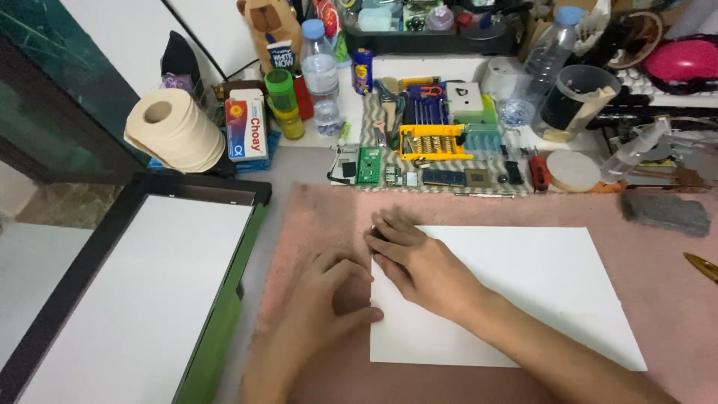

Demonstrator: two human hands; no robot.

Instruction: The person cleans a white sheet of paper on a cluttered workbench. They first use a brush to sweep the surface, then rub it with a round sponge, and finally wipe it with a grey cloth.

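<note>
White sheet (516, 292) on a pink cloth (673, 292) — yellow bit case (432, 142), green circuit board (368, 165) behind.

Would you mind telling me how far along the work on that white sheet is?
Done: the white sheet lies flat on the pink mat. In hand: both hands press at its upper-left corner, the right hand on the sheet, the left hand beside its edge. Left: the screwdriver set and green board lie untouched.
</note>
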